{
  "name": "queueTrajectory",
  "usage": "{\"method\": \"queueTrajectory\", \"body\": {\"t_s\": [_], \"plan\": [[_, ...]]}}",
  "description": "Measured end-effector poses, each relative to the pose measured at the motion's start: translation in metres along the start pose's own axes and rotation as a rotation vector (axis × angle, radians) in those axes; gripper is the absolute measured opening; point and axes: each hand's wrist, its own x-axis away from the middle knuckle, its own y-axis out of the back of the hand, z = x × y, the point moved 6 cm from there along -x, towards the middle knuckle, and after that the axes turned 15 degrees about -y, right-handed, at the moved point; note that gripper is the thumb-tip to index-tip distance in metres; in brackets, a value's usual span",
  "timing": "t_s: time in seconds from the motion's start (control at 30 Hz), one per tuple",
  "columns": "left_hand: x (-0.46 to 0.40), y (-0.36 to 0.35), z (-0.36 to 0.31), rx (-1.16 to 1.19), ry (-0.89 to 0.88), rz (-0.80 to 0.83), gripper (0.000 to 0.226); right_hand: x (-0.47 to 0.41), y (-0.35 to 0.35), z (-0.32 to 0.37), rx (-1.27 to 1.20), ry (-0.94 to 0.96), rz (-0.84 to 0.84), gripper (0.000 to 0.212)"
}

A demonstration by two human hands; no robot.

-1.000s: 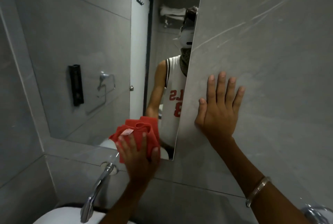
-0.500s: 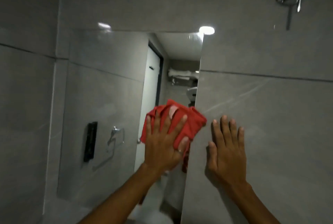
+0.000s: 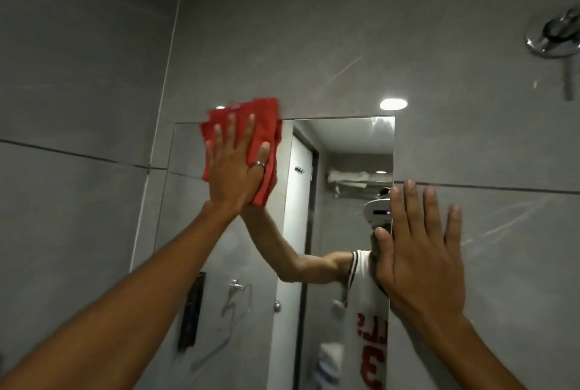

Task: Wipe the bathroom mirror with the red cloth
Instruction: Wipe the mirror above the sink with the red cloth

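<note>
The bathroom mirror is set into the grey tiled wall, its top edge just above the middle of the view. My left hand presses the folded red cloth flat against the mirror's upper left part, and the cloth's top reaches over the mirror's upper edge. My right hand lies flat with fingers spread on the wall tile at the mirror's right edge, its thumb over the glass. The mirror reflects my arm, a white jersey with red print and a door.
A chrome shower valve sticks out of the wall at the upper right. Grey tiled walls meet in a corner to the left of the mirror. Reflected in the glass are a towel ring, a black holder and a towel shelf.
My left hand has swept the red cloth up from the mirror's lower right part to its upper left corner. My view has tilted upward. My right hand stays flat at the mirror's right edge.
</note>
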Motion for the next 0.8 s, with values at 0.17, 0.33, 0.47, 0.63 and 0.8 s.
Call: {"method": "queueTrajectory", "body": {"t_s": [0.17, 0.33, 0.47, 0.63, 0.8], "plan": [[0.022, 0.002, 0.014, -0.044, -0.421, 0.128, 0.069, 0.004, 0.001, -0.007, -0.021, 0.050, 0.018, 0.072], [0.023, 0.017, 0.084, 0.054, 0.155, -0.058, 0.067, 0.018, -0.003, -0.018, -0.006, 0.098, 0.006, 0.070], [0.035, 0.013, 0.084, 0.027, -0.160, 0.022, 0.064, 0.019, -0.001, -0.016, -0.020, 0.108, -0.014, 0.072], [0.073, 0.016, 0.135, 0.143, 0.404, -0.095, 0.066, 0.020, 0.000, -0.016, -0.009, 0.104, 0.003, 0.073], [0.138, -0.001, 0.071, 0.034, -0.266, 0.050, 0.064, 0.020, 0.000, -0.016, -0.016, 0.099, 0.005, 0.072]]}}
